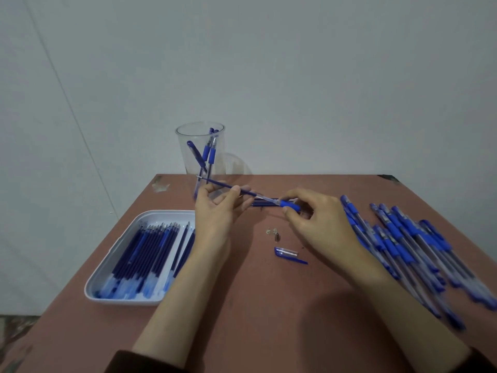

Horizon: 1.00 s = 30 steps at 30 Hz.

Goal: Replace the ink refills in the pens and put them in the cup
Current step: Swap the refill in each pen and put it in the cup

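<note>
Forearms (188,278) reach in: left hand (217,208) pinches the refill (228,187) in its fingertips, right hand (317,219) grips the pen (289,204), refill meeting pen between them. Cup (201,152) stands just beyond the left fingers.

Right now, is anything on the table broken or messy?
A little. A pen cap and small metal bits lie loose on the table, probably off the pen that the right hand holds while the left hand pinches its refill. The table's far left corner looks chipped.
</note>
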Motion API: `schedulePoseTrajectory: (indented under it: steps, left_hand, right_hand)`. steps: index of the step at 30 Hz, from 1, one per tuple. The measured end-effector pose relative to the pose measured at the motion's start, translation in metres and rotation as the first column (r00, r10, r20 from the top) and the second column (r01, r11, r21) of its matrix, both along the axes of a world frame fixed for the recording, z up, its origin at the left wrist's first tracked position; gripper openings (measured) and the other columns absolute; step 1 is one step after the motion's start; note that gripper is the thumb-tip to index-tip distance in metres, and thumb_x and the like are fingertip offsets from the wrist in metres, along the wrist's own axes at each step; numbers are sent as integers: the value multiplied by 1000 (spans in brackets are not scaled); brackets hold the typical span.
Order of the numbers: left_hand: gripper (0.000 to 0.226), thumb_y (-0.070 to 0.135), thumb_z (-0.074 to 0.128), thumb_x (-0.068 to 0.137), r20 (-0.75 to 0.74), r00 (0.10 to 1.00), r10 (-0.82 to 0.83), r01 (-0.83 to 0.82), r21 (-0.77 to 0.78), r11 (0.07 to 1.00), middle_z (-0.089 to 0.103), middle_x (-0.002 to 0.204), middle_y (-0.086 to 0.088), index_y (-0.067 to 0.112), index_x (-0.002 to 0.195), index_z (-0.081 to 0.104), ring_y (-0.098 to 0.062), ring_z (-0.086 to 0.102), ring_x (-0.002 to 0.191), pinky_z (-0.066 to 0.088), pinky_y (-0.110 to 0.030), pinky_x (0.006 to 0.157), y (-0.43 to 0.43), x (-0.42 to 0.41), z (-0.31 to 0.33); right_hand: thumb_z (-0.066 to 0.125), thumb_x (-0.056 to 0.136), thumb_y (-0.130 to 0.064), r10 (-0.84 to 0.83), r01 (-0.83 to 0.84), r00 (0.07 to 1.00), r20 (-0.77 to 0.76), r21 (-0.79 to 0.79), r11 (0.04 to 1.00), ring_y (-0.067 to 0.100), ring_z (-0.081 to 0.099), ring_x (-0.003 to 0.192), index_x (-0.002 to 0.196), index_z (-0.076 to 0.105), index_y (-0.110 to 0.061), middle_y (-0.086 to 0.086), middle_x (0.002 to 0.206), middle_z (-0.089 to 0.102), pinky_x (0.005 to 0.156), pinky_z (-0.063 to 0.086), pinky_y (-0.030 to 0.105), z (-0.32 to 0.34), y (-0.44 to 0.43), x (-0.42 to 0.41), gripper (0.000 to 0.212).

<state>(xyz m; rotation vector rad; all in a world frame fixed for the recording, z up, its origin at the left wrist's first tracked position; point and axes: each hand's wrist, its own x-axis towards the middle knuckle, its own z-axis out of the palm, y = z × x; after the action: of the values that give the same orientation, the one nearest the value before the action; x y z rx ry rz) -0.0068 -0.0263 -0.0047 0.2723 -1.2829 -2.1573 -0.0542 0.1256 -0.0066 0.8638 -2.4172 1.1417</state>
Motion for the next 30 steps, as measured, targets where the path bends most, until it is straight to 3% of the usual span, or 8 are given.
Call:
schedulePoseTrajectory:
  steps: [4, 12, 17, 24, 25, 28, 30]
  left_hand:
    - [14, -5, 50, 94, 8, 1000, -9, 9, -13, 1000, 67, 82, -15, 8, 94, 44, -16, 71, 72, 59, -25, 72, 0, 0, -2]
    - [13, -4, 51, 93, 18, 1000, -19, 19, -7, 1000, 67, 83, -15, 7, 95, 44, -15, 71, 70, 59, -24, 71, -1, 1, 0]
    - [15, -3, 52, 93, 49, 989, -137, 139, -54, 989, 68, 89, -22, 5, 102, 45, -25, 71, 76, 59, -27, 74, 6, 4, -1]
    - [8, 7, 59, 91, 165, 957, -240, 279, -282, 918, 75, 86, 3, 13, 95, 60, -15, 70, 91, 54, -27, 80, 8, 5, -2]
    - [9, 7, 59, 91, 166, 953, -253, 293, -290, 911, 75, 87, 3, 14, 96, 61, -15, 70, 92, 54, -26, 79, 8, 5, -3]
    - [14, 8, 60, 90, 186, 946, -264, 313, -324, 893, 74, 96, -1, 16, 100, 66, -13, 68, 93, 54, -22, 74, 7, 6, -3]
    - [17, 7, 61, 90, 225, 944, -239, 312, -384, 869, 74, 97, -2, 19, 100, 68, -10, 68, 88, 53, -18, 70, 6, 5, -5]
  right_hand:
    - [64, 83, -16, -17, 17, 1000, -9, 24, 1000, 2, 51, 64, 94, 71, -23, -17, 72, 59, 66, 41, 23, -2, 1, -1, 15]
    - [67, 80, -26, 26, -24, 999, 45, -50, 998, 5, 53, 65, 93, 72, -25, -14, 76, 64, 66, 48, 28, 0, 2, -1, 13]
    - [69, 82, -20, 27, -26, 999, 36, -18, 999, 2, 52, 62, 94, 71, -27, -19, 71, 60, 62, 40, 20, -3, 0, -2, 14]
    - [67, 85, -16, 85, -62, 984, 159, -144, 988, 0, 56, 69, 94, 72, -28, -13, 75, 66, 61, 42, 10, -3, -1, -3, 16]
    - [67, 85, -16, 97, -65, 978, 187, -169, 983, 3, 56, 67, 93, 72, -29, -10, 72, 65, 61, 44, 12, -3, -2, -4, 16]
    - [67, 86, -16, 144, -59, 949, 281, -290, 955, 22, 60, 67, 89, 72, -29, 2, 70, 66, 68, 53, 37, -1, -1, -6, 15]
    - [64, 88, -14, 194, -39, 911, 364, -391, 920, 15, 60, 63, 90, 71, -27, 3, 70, 68, 68, 52, 37, 4, 1, -6, 15]
